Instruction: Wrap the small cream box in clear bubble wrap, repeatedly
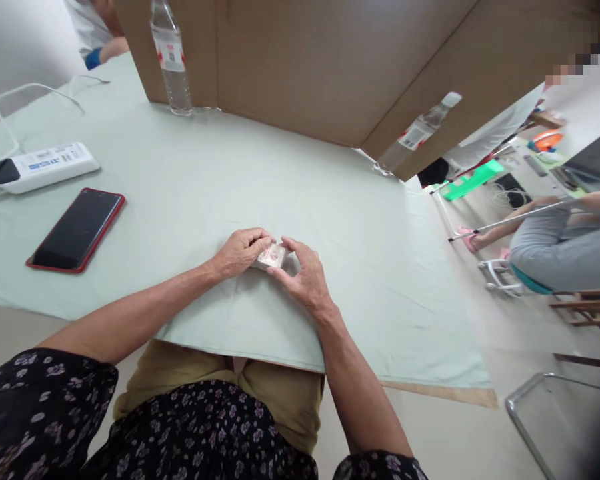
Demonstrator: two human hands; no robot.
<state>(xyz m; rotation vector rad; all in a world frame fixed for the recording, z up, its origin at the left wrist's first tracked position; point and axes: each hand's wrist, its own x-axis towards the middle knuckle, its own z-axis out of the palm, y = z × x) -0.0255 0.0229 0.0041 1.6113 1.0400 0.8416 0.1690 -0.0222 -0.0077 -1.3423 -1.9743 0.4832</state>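
Note:
Near the front edge of the cloth-covered table, a small pale block with reddish print, which looks like a deck of playing cards (273, 254), lies between my two hands. My left hand (241, 252) grips its left end, thumb on top and fingers curled. From the right, my right hand (306, 272) curves around it, with the thumb at the near edge and the fingertips at the far edge. Part of the deck's left side is hidden under my left fingers.
A phone (77, 230) and a white power strip (50, 167) with a cable lie to the left. Behind stands a tall cardboard partition (290, 60), with a water bottle (173, 60) and a second bottle (420, 133) before it. A seated person (565, 243) is at the right.

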